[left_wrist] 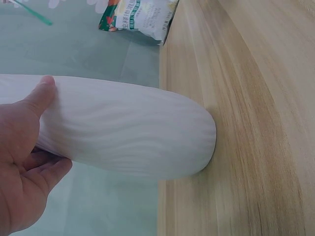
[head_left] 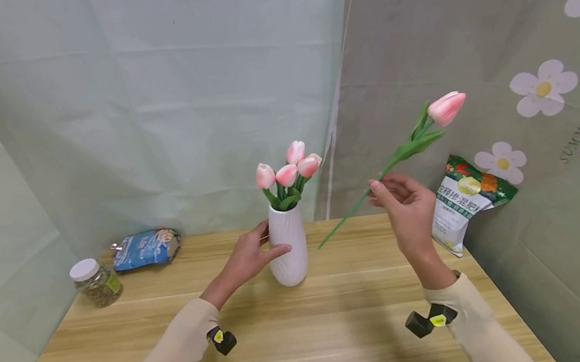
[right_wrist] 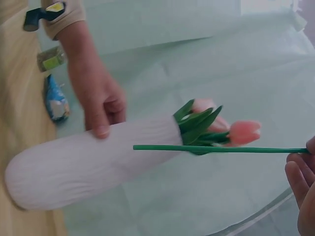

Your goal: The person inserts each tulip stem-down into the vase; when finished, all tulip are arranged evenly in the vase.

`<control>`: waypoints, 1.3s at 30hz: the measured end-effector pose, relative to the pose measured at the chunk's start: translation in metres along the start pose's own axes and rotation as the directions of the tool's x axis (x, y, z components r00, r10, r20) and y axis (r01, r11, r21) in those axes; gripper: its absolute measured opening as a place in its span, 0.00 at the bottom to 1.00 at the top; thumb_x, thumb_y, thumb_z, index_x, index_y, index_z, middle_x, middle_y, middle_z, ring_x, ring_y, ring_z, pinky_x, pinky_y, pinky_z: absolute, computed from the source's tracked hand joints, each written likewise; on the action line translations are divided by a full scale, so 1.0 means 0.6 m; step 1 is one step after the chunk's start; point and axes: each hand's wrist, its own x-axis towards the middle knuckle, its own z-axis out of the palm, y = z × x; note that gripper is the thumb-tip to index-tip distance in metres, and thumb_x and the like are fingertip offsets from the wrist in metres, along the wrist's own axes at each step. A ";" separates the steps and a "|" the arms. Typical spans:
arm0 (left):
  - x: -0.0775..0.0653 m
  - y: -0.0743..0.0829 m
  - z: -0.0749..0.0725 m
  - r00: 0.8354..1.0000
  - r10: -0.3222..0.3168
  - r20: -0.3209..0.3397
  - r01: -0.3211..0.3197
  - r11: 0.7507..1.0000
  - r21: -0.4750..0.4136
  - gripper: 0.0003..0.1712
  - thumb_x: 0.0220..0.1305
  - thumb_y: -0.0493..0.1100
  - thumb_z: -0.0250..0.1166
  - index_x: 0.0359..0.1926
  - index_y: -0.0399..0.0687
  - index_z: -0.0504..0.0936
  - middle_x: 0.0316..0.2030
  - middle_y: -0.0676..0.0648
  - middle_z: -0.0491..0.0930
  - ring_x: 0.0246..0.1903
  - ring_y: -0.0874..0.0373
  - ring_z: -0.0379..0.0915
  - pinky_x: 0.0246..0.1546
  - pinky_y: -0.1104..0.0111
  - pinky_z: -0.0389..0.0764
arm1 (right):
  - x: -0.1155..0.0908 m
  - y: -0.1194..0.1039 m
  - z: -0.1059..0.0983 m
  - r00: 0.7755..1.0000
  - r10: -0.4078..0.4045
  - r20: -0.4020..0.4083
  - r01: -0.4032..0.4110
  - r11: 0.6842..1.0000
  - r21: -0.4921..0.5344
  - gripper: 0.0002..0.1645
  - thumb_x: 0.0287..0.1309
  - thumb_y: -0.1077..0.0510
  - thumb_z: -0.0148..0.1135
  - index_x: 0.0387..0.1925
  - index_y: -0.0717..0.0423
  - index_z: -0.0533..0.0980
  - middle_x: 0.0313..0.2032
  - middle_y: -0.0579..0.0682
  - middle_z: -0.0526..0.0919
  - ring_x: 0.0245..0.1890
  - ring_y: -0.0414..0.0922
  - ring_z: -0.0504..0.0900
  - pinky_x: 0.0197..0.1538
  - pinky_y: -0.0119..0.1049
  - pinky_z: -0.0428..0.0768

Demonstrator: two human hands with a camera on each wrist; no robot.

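Observation:
A white ribbed vase [head_left: 290,257] stands upright on the wooden table, with several pink tulips [head_left: 286,175] and their green leaves rising from its mouth. My left hand [head_left: 249,257] grips the vase from its left side, thumb across the front, as the left wrist view also shows on the vase [left_wrist: 128,128]. To the right, my right hand [head_left: 408,210] pinches the green stem of a single tulip [head_left: 447,108] between thumb and fingers. This tulip tilts, bloom up to the right, and its bare stem end [right_wrist: 147,147] points down toward the vase, above the table.
At the table's left stand a jar [head_left: 100,286] with a white lid and, behind it, a blue bag [head_left: 147,248]. A white and green bag [head_left: 464,204] with printed text leans by the right wall. Cloth curtains [head_left: 180,98] hang close behind the wooden table [head_left: 306,332].

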 end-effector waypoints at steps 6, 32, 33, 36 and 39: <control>0.000 0.000 0.000 1.000 0.004 -0.001 -0.004 1.000 -0.005 0.48 0.61 0.54 0.75 0.73 0.35 0.66 0.67 0.36 0.73 0.64 0.42 0.74 0.62 0.52 0.80 | 0.018 -0.024 0.016 0.996 -0.083 -0.028 0.084 0.995 0.055 0.08 0.61 0.69 0.69 0.42 0.70 0.82 0.34 0.54 0.90 0.31 0.44 0.90 0.34 0.35 0.89; -0.001 -0.003 0.001 1.000 -0.017 0.004 0.017 1.000 0.006 0.48 0.60 0.55 0.75 0.73 0.37 0.66 0.68 0.38 0.73 0.65 0.42 0.74 0.62 0.51 0.80 | 0.043 -0.029 0.067 0.983 -0.173 -0.062 0.176 0.983 0.044 0.10 0.59 0.69 0.71 0.41 0.70 0.82 0.34 0.53 0.90 0.31 0.44 0.90 0.32 0.35 0.89; -0.001 -0.003 0.001 1.000 -0.016 0.004 0.016 1.000 0.007 0.48 0.60 0.55 0.75 0.73 0.37 0.66 0.68 0.38 0.73 0.65 0.42 0.74 0.62 0.51 0.80 | 0.043 -0.027 0.068 0.983 -0.173 -0.060 0.175 0.984 0.034 0.10 0.59 0.68 0.72 0.41 0.70 0.82 0.34 0.53 0.90 0.31 0.44 0.90 0.32 0.35 0.89; -0.001 -0.004 0.001 1.000 -0.016 0.002 0.016 1.000 0.009 0.48 0.60 0.55 0.76 0.73 0.37 0.67 0.67 0.38 0.74 0.65 0.43 0.74 0.62 0.52 0.80 | 0.042 -0.019 0.070 0.984 -0.170 -0.049 0.171 0.985 0.020 0.13 0.59 0.68 0.72 0.42 0.75 0.80 0.34 0.53 0.90 0.31 0.45 0.90 0.32 0.36 0.89; 0.000 -0.004 0.001 1.000 -0.018 0.002 0.018 1.000 0.011 0.48 0.60 0.55 0.76 0.73 0.38 0.67 0.67 0.38 0.74 0.65 0.43 0.74 0.62 0.53 0.80 | 0.037 -0.010 0.071 0.985 -0.170 -0.020 0.170 0.985 -0.004 0.14 0.60 0.67 0.72 0.42 0.76 0.80 0.35 0.54 0.90 0.31 0.45 0.90 0.33 0.36 0.90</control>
